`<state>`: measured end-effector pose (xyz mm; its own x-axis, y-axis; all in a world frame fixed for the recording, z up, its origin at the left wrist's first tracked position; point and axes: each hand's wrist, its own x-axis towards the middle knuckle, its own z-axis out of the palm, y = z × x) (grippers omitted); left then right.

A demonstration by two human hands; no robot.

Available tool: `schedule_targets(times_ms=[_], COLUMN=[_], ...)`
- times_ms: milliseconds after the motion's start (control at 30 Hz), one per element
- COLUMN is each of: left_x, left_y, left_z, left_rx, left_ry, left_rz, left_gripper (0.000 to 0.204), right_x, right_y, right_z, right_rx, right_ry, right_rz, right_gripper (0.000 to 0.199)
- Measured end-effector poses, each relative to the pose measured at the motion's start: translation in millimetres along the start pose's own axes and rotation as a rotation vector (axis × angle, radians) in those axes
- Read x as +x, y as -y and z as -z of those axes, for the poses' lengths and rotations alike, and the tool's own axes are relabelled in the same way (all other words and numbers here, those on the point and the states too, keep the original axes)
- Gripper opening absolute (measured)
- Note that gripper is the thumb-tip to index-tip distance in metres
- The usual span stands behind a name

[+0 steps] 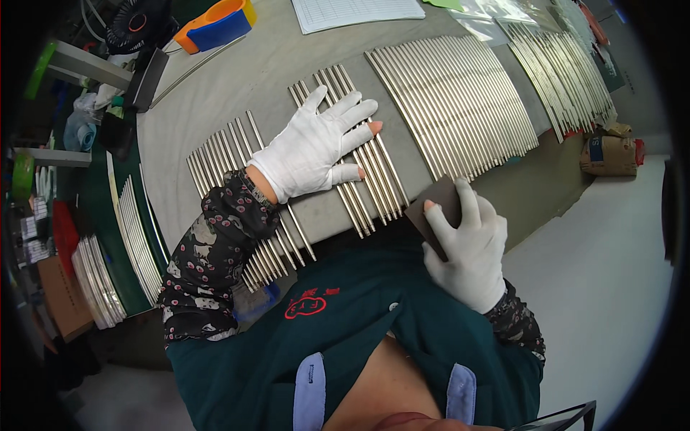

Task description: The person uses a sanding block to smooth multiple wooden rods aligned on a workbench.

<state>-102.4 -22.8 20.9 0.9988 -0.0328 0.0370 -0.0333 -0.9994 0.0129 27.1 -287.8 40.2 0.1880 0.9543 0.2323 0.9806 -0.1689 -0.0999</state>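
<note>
My left hand (309,147), in a white glove with some fingertips bare, lies flat with fingers spread across a small group of shiny metal rods (386,172) on the grey table. Another group of rods (215,152) sits to its left, partly under my wrist and sleeve. By the table's near edge, my right hand (474,248), gloved the same way, grips a dark grey-brown flat pad (447,195) between thumb and fingers. The pad is beside the near end of a wide, tightly laid row of rods (453,108).
More thin rods (564,82) lie at the far right near clear plastic bags. A paper sheet (359,13), an orange-and-blue tape dispenser (217,27) and a black fan (136,23) are along the back. Leftward are more rods (136,241) and a cardboard box (63,296).
</note>
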Motion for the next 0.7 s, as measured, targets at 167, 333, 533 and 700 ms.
schedule_targets(times_ms=[167,333,533,700], left_x=[0.3,-0.8,-1.3,2.8], left_y=[1.3,2.7,9.6,6.8], left_z=[-2.5,-3.8,4.9,5.8], left_rx=[0.017,0.017,0.007,-0.064], left_ry=[-0.006,-0.052,-0.004,-0.012], left_rz=[-0.003,-0.008,-0.028,-0.006], left_gripper=[0.075,0.076,0.069,0.068], right_x=[7.9,13.8,7.1,4.7], right_y=[-7.1,-9.3,-39.9,-23.8], right_z=[2.0,-6.9,-7.0,-10.6], right_rx=[0.036,0.033,-0.027,0.023], right_ry=[-0.122,-0.093,-0.23,-0.146], right_rz=[-0.062,-0.08,-0.178,-0.195], right_gripper=[0.063,0.061,0.06,0.062])
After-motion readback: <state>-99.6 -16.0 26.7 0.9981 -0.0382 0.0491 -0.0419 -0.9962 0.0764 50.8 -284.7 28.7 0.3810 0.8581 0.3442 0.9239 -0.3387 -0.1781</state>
